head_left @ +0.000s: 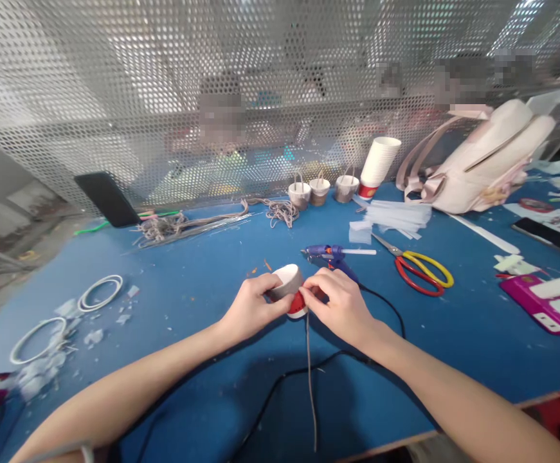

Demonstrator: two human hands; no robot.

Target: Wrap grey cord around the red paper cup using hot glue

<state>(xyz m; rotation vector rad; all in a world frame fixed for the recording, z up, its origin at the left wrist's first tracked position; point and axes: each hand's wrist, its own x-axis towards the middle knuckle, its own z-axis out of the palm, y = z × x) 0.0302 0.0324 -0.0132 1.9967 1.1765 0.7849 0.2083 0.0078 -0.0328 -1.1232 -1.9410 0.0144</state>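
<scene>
My left hand (255, 302) is closed around a small paper cup (288, 278), tilted, with a white inside and a red lower part. Grey cord covers its upper wall. Against the cup's right side, my right hand (335, 297) pinches a grey cord (310, 373), whose loose end hangs down over the table toward the front edge. Just beyond my hands lies a blue glue gun (325, 252) with a clear glue stick in its back. Scissors (422, 270) with red and yellow handles rest to its right.
Cord-wrapped cups with handles (319, 191) and a stack of paper cups (380, 164) stand by the perforated metal screen (139, 96). Bundles of grey cord (164, 228), a phone (106, 198), white rings (100, 293), a pale backpack (492, 157) and a black cable (280, 386) are around.
</scene>
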